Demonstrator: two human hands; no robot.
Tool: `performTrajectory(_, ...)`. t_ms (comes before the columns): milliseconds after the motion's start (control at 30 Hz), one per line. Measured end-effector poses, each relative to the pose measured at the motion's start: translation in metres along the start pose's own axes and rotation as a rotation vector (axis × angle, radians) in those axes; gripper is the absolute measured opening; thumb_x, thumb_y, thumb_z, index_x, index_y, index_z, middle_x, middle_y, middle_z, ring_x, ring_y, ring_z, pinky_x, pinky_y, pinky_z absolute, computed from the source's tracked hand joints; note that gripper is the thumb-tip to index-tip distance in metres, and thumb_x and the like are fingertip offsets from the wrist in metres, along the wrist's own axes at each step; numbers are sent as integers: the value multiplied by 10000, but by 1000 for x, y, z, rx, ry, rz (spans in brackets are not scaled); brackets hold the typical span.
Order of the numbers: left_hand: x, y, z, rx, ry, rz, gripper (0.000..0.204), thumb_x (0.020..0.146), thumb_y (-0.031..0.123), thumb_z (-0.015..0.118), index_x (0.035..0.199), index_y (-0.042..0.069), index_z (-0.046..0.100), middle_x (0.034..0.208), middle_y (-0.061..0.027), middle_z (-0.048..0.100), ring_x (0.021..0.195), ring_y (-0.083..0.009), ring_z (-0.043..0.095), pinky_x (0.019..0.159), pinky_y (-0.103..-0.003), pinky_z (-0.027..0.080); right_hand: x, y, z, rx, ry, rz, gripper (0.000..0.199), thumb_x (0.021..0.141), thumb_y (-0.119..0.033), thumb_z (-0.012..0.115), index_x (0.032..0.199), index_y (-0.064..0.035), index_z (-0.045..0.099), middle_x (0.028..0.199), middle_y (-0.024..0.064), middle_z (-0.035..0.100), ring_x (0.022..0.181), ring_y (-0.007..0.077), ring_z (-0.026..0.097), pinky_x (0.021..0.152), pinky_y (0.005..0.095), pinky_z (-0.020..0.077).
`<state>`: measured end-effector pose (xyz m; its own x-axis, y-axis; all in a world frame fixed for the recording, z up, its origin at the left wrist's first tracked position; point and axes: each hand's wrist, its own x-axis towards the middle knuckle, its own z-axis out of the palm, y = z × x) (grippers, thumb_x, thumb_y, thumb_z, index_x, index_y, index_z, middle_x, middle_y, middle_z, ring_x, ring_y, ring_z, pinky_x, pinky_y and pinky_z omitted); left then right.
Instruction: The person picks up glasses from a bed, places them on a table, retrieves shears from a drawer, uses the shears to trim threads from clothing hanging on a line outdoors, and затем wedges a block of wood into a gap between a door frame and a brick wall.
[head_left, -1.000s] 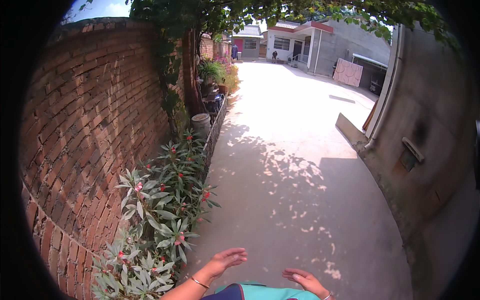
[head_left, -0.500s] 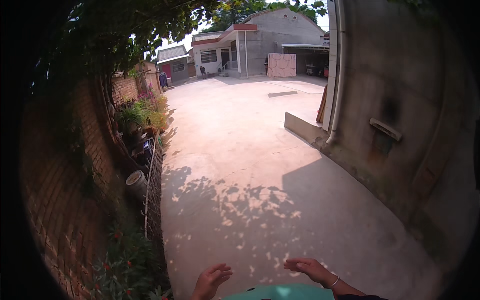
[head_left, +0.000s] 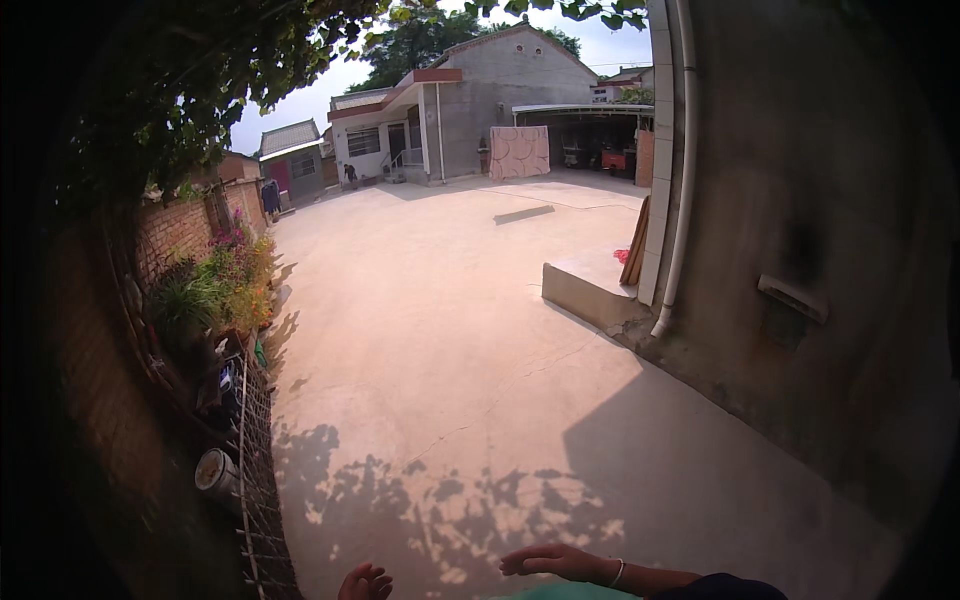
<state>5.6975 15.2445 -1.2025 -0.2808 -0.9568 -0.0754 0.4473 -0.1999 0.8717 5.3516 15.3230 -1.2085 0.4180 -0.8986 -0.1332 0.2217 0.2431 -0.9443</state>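
My left hand (head_left: 364, 583) shows only its fingertips at the bottom edge, fingers slightly curled and holding nothing. My right hand (head_left: 548, 561) reaches in from the lower right, palm down with fingers spread and empty, a thin bracelet on its wrist. Both hover above the concrete yard floor (head_left: 440, 330), over the leaf shadows. A teal garment edge lies between the hands at the bottom edge.
A brick wall (head_left: 170, 232) with flowering plants (head_left: 225, 280) runs along the left. A wire fence panel (head_left: 258, 450) and a round pot (head_left: 216, 472) stand beside it. A grey wall with a white drainpipe (head_left: 684, 170) and a concrete step (head_left: 590, 290) stands on the right; houses lie far ahead.
The view has swung right and up, away from the brick wall toward the open yard. My left hand has dropped lower in the picture; my right hand stays spread.
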Motion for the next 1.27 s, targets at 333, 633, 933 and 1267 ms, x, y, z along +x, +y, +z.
performTrajectory(333,465,-22,145,-85,-571,-160,406,918,151,537,1261,-56,467,1153,-200,597,1067,-344,594,953,-450,461,166,-87,-267,206,658,-287,417,931,-247,529,1234,38,517,1182,165,597,1118,262,567,986,391,427)
performTrajectory(633,765,2,109,-81,-257,-122,465,925,246,542,1288,-25,435,1213,-198,550,1102,-312,561,968,-436,437,500,-283,-505,5,101,-211,394,969,-175,483,1308,25,461,1282,141,537,1205,225,508,1028,341,394)
performTrajectory(933,1134,13,190,-140,-284,-123,456,899,208,558,1273,-33,458,1166,-170,590,1110,-316,568,972,-427,443,754,-388,-744,85,134,-218,494,901,10,464,1383,-1,357,1351,127,471,1246,242,475,1061,369,361)
performTrajectory(1267,1578,-49,399,-100,-849,-353,518,888,226,573,1317,-25,427,1247,-179,551,1168,-322,530,1016,-418,399,850,-444,-1059,318,628,-489,722,869,-375,631,1404,-9,313,1360,182,452,1244,362,460,1061,442,357)
